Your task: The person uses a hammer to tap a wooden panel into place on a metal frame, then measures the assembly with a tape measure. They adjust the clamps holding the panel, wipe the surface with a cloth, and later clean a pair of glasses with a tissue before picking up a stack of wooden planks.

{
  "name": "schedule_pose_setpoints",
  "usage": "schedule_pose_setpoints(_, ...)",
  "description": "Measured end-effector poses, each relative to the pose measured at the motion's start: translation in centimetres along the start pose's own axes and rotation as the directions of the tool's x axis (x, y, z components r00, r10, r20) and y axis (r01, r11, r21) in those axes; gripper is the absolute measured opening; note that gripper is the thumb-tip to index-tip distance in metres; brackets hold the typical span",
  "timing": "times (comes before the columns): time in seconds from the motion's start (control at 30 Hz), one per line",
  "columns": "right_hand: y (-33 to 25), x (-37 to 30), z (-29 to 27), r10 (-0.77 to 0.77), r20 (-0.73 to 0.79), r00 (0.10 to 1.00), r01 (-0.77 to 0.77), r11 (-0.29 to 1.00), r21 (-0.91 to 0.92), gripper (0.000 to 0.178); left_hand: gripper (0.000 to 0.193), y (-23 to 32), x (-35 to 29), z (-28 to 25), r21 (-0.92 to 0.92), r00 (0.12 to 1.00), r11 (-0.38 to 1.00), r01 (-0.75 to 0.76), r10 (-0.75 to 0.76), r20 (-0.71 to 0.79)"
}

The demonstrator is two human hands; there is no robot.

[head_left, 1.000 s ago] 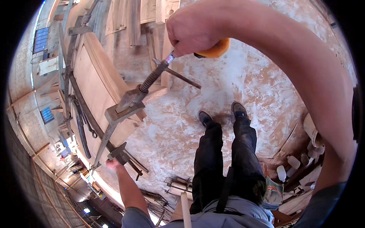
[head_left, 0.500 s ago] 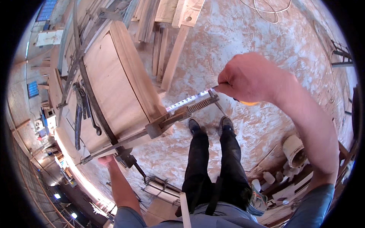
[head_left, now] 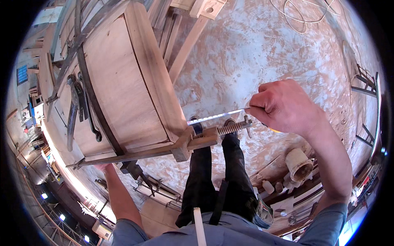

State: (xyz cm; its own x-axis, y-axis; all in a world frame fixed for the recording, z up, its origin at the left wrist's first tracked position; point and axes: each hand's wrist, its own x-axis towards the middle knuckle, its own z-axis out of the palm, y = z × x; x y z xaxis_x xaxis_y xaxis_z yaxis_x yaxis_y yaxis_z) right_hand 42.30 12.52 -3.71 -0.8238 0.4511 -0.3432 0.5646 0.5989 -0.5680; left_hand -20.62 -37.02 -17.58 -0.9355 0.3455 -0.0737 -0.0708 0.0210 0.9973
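Head camera view showed a pale wooden panel (head_left: 119, 78) with a thicker rail along its right edge. To the right of the panel, above the floor (head_left: 230, 69), the person's right hand (head_left: 287, 106) was clenched, its fingers grasping a tape measure (head_left: 217, 116) whose white blade stretched from the fist to the panel's right edge; whether the blade's end touched the wood could not be told. A little of its yellow case (head_left: 276, 130) showed beneath the hand. At the panel's near left corner, the left hand (head_left: 104, 167) was mostly hidden by a long bar clamp (head_left: 135, 156), so whether its fingers gripped anything could not be told. That clamp ran along the panel's near edge, its coarse screw (head_left: 227, 129) jutting past the right edge, beside the tape. A flat metal bar (head_left: 92, 94) crossed the panel's left part, and hand tools (head_left: 73, 110) lay just left of it. Planks (head_left: 186, 47) lay beyond the panel's right edge; a bucket (head_left: 299, 162) sat well to the panel's right.
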Motion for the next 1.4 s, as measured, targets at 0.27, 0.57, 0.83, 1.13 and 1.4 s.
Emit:
schedule_pose_setpoints(0.27, 0.0, 0.0, 0.1, 0.0, 0.021, 1.0, -0.001, 0.997, 0.071, 0.026, 0.04, 2.6, -3.3, 7.0, -0.049, 0.943, 0.998, 0.043, -0.057, -0.328)
schedule_pose_setpoints(0.57, 0.1, 0.0, 0.0, -0.014, 0.009, 1.0, 0.013, 0.997, 0.071, 0.026, 0.041, 1.6, -2.8, 3.7, 0.085, 0.986, 0.996, 0.016, -0.001, -0.166)
schedule_pose_setpoints(0.83, 0.1, 0.3, 0.0, -0.002, 0.022, 1.0, 0.0, 0.998, 0.064, 0.025, 0.051, 5.2, -6.0, 13.2, -0.112, 0.919, 0.988, 0.102, -0.137, -0.369)
schedule_pose_setpoints(1.13, -0.1, 0.2, 0.1, 0.032, 0.044, 0.999, -0.035, 0.996, 0.086, 0.026, 0.054, 4.4, -4.8, 10.4, -0.077, 0.945, 0.988, 0.132, -0.149, -0.29)
schedule_pose_setpoints(1.4, 0.1, 0.4, 0.2, 0.054, 0.065, 0.996, -0.059, 0.995, 0.083, 0.024, 0.051, 1.9, -1.6, 3.3, -0.223, 0.982, 0.964, 0.143, -0.166, -0.085)
